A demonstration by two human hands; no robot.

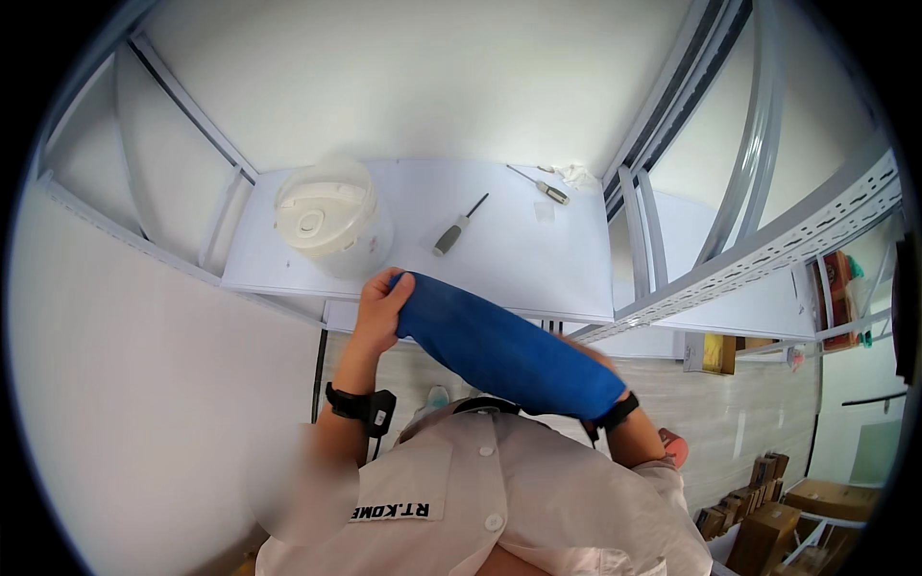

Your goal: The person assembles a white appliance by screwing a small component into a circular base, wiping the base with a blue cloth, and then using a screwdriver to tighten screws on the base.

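While the left hand (382,309) clenches one end of a long blue fabric sleeve (504,348) drawn over the right forearm, the right hand's grip cannot be told; at twelve o'clock the white bench (519,259) carries a white round cooker (327,216) and a grey-handled screwdriver (457,228).

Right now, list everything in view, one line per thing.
rice cooker: 1, white, left on the table.
table: 1, white, ahead.
screwdriver: 1, grey handle, mid table.
second screwdriver: 1, pale handle, far right of table.
white rag: 1, far right corner.
metal racks: grey, right side.
cardboard boxes: several, brown, floor at lower right.
blue cloth: 1, stretched between both hands.
left hand: grip on the cloth's end.
right hand: hidden under the cloth.
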